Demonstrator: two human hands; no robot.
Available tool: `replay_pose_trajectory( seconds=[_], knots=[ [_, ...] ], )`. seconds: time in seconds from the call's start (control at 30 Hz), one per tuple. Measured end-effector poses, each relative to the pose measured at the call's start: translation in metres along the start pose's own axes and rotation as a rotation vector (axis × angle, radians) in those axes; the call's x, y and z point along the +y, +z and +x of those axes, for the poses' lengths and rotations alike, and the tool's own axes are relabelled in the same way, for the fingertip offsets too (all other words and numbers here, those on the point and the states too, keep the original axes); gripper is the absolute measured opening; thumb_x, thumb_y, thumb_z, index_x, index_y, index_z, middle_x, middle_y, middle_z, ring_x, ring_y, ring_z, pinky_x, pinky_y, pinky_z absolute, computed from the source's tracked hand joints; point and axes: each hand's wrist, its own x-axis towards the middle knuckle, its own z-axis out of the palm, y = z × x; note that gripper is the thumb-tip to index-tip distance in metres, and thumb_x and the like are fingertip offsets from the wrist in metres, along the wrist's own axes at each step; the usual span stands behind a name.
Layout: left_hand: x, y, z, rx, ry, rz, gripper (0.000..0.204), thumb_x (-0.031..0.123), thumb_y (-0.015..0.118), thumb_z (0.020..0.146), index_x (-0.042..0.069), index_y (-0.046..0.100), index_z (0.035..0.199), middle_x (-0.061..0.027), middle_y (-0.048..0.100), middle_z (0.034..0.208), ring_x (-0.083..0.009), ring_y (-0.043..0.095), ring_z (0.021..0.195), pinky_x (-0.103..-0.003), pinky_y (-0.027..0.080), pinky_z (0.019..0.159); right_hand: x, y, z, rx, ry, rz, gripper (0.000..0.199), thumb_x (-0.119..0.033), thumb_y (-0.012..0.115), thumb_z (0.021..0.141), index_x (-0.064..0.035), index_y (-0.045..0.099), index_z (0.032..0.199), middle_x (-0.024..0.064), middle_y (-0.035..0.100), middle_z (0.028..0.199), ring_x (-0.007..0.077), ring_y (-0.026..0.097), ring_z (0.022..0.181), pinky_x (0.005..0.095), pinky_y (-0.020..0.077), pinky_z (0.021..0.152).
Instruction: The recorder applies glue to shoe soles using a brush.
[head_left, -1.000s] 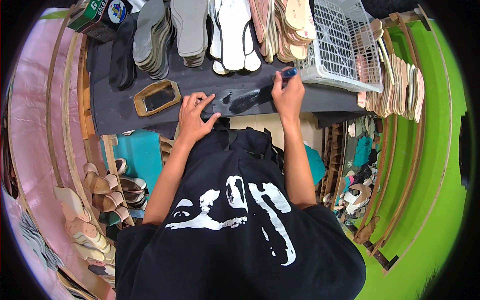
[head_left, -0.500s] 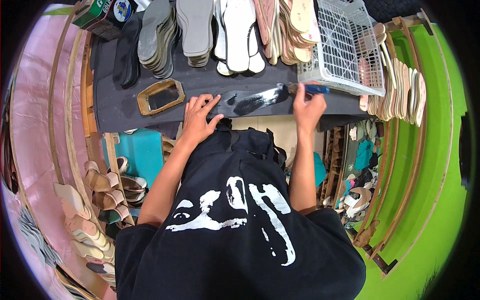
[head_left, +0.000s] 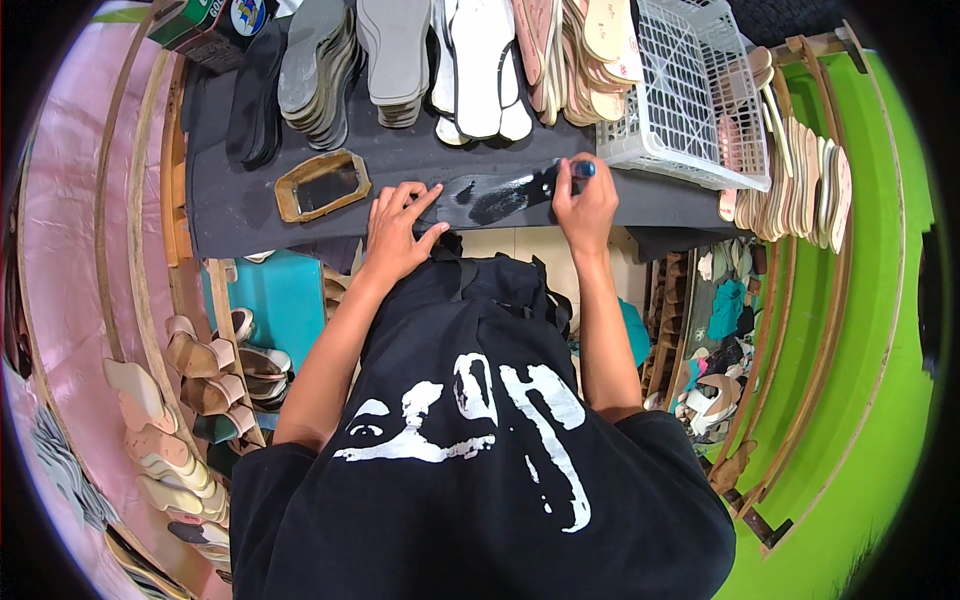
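Black sole: 1 pc, flat on the dark-covered bench, between the two hands. Long axis about 8:30 to 2:30, the 2:30 end a bit farther from the wearer. Can't tell which end is the toe; the right end is partly covered. Top face has glossy wet streaks.

Hands: 2. Left hand at the sole's 9 o'clock end, fingers spread, not clenched, index and thumb tips at the edge. Right hand at the 3 o'clock end, grasping 1 brush with a blue handle; bristles mostly hidden, over the sole's right end.

Around the sole: 1 tray, elongated, brownish rim, at 9 o'clock past the left hand. 1 white crate at 2 o'clock. Along the far edge, 10 through 1 o'clock, 6 insole stacks: 1 black, 2 grey, 1 white, 2 pink-tan. Layers per stack not countable. 1 green box at 10 o'clock, at the far left corner.
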Motion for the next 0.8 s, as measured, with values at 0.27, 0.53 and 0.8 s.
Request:
replay_pose_trajectory(
  seconds=[0.27, 0.53, 0.8],
  knots=[
    [-0.001, 0.000, 0.002, -0.010, 0.046, -0.019, 0.061, 0.028, 0.089, 0.085, 0.012, 0.074, 0.142, -0.0058, 0.064, 0.125, -0.0276, 0.056, 0.110, -0.043, 0.043, 0.104, 0.010, -0.027, 0.007, -0.004, 0.334, 0.078, 0.013, -0.006, 0.078, 0.098, 0.0011, 0.068, 0.102, 0.0156, 0.073, 0.088, 0.0291, 0.075, 0.075, 0.0375, 0.0587, 0.070],
    [0.002, -0.008, 0.013, -0.084, 0.141, -0.015, 0.057, 0.024, 0.090, 0.083, 0.013, 0.077, 0.138, -0.0026, 0.066, 0.121, -0.0237, 0.059, 0.105, -0.041, 0.042, 0.099, -0.031, 0.006, -0.015, -0.155, -0.086, -0.013, 0.027, 0.003, 0.074, 0.079, -0.0048, 0.069, 0.105, 0.0137, 0.070, 0.096, 0.0353, 0.068, 0.088, 0.0456, 0.0549, 0.079],
    [0.000, 0.001, 0.008, 0.002, 0.157, -0.087, 0.052, 0.020, 0.091, 0.080, 0.013, 0.080, 0.131, -0.0028, 0.066, 0.119, -0.0234, 0.060, 0.102, -0.040, 0.043, 0.095, -0.019, 0.000, -0.002, -0.018, 0.154, 0.194, 0.013, -0.011, 0.079, 0.097, -0.0027, 0.070, 0.100, 0.0139, 0.072, 0.079, 0.0289, 0.068, 0.062, 0.0364, 0.0523, 0.059]
  ],
)
